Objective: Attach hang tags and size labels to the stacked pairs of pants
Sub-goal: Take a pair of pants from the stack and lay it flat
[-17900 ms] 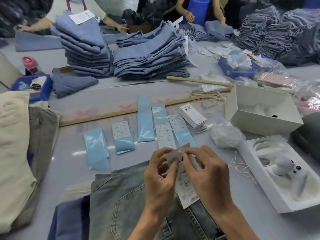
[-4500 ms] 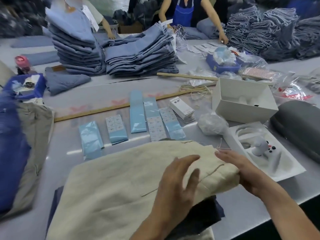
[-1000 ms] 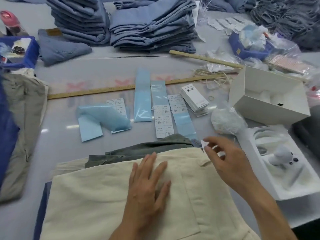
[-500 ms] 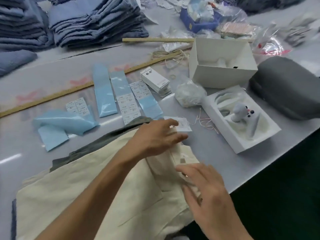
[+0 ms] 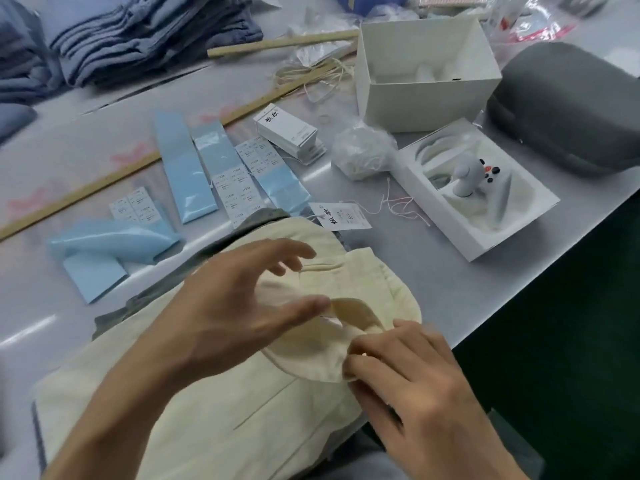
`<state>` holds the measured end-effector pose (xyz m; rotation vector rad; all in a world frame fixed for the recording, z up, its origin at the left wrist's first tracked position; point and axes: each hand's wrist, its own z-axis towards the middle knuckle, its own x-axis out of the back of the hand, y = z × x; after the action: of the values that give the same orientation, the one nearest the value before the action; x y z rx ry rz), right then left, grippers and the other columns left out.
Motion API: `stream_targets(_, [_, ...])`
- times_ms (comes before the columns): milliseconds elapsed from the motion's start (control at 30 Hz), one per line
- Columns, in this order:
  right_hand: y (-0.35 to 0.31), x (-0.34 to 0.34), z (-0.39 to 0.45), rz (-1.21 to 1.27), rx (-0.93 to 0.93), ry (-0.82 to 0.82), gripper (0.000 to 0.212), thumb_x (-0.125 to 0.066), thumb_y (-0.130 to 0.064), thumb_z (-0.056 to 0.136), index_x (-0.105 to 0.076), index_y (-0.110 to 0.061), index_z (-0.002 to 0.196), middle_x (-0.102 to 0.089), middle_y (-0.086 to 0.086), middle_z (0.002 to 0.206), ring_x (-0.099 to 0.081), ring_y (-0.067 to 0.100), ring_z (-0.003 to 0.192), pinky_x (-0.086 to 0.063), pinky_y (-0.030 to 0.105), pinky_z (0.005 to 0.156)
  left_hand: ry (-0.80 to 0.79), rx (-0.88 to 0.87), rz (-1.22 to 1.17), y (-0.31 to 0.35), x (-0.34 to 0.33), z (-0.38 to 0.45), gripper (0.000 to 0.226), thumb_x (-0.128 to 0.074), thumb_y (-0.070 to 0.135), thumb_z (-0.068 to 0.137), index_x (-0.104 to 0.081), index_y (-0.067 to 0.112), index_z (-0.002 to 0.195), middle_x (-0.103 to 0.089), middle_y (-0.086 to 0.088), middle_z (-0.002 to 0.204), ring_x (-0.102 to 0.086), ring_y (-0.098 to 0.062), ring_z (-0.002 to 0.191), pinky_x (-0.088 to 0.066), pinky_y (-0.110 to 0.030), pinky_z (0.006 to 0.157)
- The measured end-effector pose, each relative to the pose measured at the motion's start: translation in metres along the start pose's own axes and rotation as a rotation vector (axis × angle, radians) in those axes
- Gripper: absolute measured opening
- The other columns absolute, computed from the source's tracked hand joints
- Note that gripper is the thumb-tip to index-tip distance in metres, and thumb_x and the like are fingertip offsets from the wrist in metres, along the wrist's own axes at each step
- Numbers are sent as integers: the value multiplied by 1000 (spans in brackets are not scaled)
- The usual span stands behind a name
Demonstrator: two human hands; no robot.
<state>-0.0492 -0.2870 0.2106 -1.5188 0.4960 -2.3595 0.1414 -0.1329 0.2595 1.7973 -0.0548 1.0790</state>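
1. cream pants (image 5: 214,403) lie on top of the near stack at the table (image 5: 450,292) edge, over an olive pair (image 5: 194,271); waistband end folded back toward the person.
2. right hand (image 5: 415,386) pinches the folded-back waistband edge between thumb and fingers; grip pressed together on the cloth.
3. left hand (image 5: 235,306) hovers over the waistband, fingers spread and relaxed, holding nothing.
4. one hang tag (image 5: 341,216) with string lies loose on the table just beyond the pants.
5. size label strips (image 5: 239,188) on blue backing lie further out; a tag stack (image 5: 287,129) stands beside them.
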Motion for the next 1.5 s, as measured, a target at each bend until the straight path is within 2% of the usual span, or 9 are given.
stream_targets(67, [-1, -3, 0, -5, 5, 27, 16, -64, -24, 95, -77, -18, 90, -72, -7, 98, -67, 14, 91, -50, 37, 99, -48, -18, 130, 6, 0, 4, 62, -60, 81, 72, -57, 53, 128, -63, 33, 117, -59, 5, 112, -52, -31, 93])
stream_targets(233, [-3, -1, 2, 74, -79, 56, 21, -62, -28, 98, -79, -16, 95, -73, -8, 96, -68, 12, 89, -52, 34, 88, 65, 56, 335, 9, -9, 14, 19, -63, 47, 90, -72, 46, 107, -74, 20, 96, -66, -12, 95, -53, -35, 80])
stream_targets(367, [-7, -6, 10, 127, -259, 121, 14, -70, -25, 94, -73, -18, 106, -69, -12, 92, -66, 8, 77, -58, 34, 68, 132, 112, 175, 8, -15, 14, 10, -68, 42, 88, -72, 48, 94, -71, 22, 81, -64, -6, 80, -54, -37, 76])
stream_targets(500, [-3, -7, 24, 162, -385, 18, 41, -77, -36, 84, -61, -31, 121, -62, -19, 99, -65, 6, 73, -60, 34, 63, 144, 149, 33, 8, -19, 13, 16, -60, 46, 79, -71, 46, 91, -72, 22, 83, -67, -6, 85, -55, -39, 78])
stream_targets(767, [20, 0, 39, 175, -197, -231, 51, -74, -18, 88, -58, -38, 133, -55, -25, 109, -59, 2, 77, -55, 21, 69, 130, 169, -118, -1, -22, 20, 12, -73, 24, 87, -77, 36, 84, -72, 20, 78, -66, 1, 78, -52, -26, 66])
stream_targets(933, [26, -16, 48, 289, -97, -22, 26, -61, -27, 96, -76, -19, 116, -68, -4, 93, -66, 18, 72, -53, 41, 56, 112, 145, -200, -2, -23, 24, 17, -72, 16, 87, -77, 31, 81, -72, 17, 75, -65, 2, 70, -43, -11, 59])
stream_targets(1133, [28, -28, 50, 450, -105, 129, 21, -66, -28, 98, -79, -12, 101, -67, -3, 86, -65, 17, 73, -51, 37, 55, 96, 133, -227, -5, -22, 22, 17, -70, 18, 89, -75, 34, 84, -73, 14, 81, -67, -5, 76, -48, -19, 62])
stream_targets(1233, [25, -28, 49, 454, -97, 163, 19, -65, -25, 99, -78, -12, 104, -69, -4, 91, -67, 14, 79, -53, 34, 60, 44, 94, -215, -4, -20, 20, 6, -75, 31, 89, -74, 37, 90, -73, 14, 85, -68, -6, 82, -51, -22, 67])
stream_targets(1500, [21, -28, 35, 386, 11, 257, 4, -74, -2, 90, -76, -2, 94, -72, 1, 92, -70, 13, 89, -56, 28, 70, -147, -72, -250, -15, -6, 10, 25, -81, 36, 85, -72, 35, 108, -73, 13, 99, -69, -8, 93, -48, -11, 72])
